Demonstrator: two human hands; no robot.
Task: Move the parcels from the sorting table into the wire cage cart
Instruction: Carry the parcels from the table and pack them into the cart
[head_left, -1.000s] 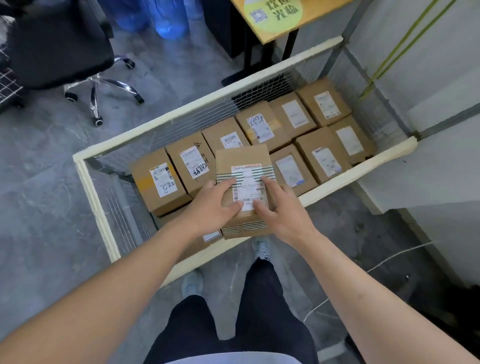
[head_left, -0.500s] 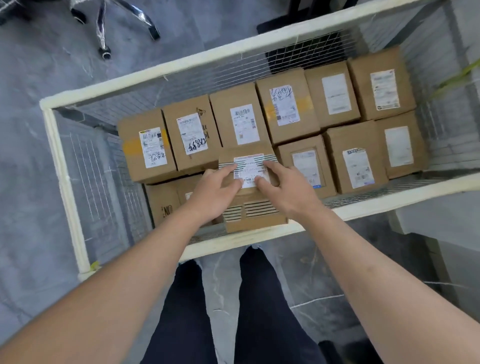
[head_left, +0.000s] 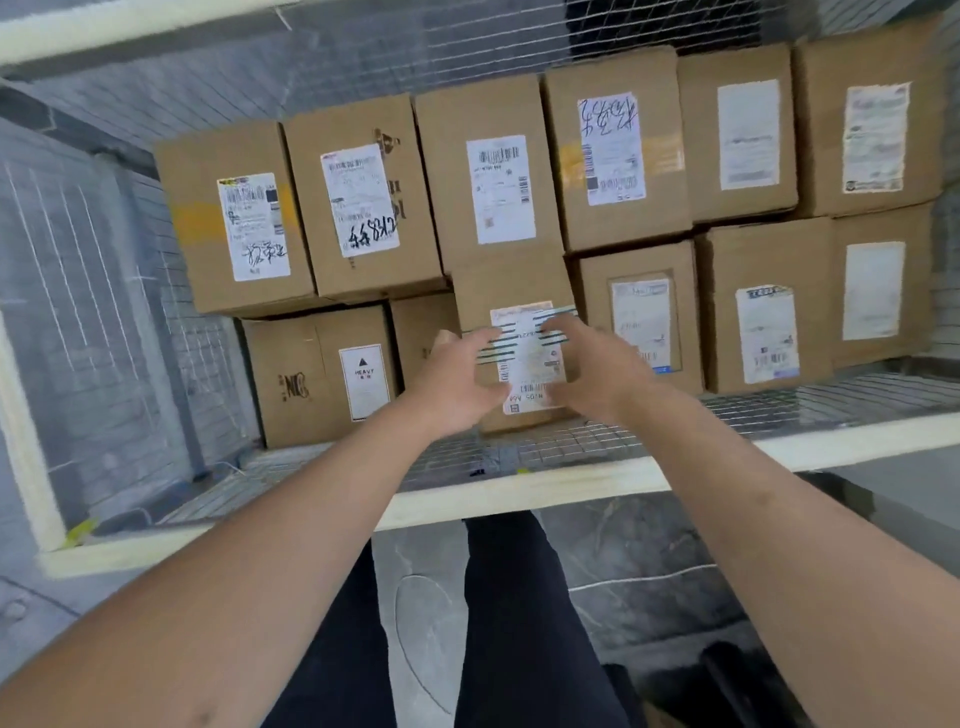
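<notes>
Observed: striped-tape parcel (head_left: 511, 291) sits low inside the wire cage cart (head_left: 519, 491), front row, between the HEAVY-labelled box (head_left: 317, 374) at its 9 o'clock and a labelled box (head_left: 641, 322) at its 3 o'clock. Left hand (head_left: 454, 382) and right hand (head_left: 597, 371) lie on its top face, fingers loosely curved over the shipping label (head_left: 527, 358); whether they grip the edges or merely rest cannot be told owing to blur. Recommendation: seat the parcel flat and square with its neighbours, confirm it does not rock, then lift both hands straight up, clear of the cart's rim.
</notes>
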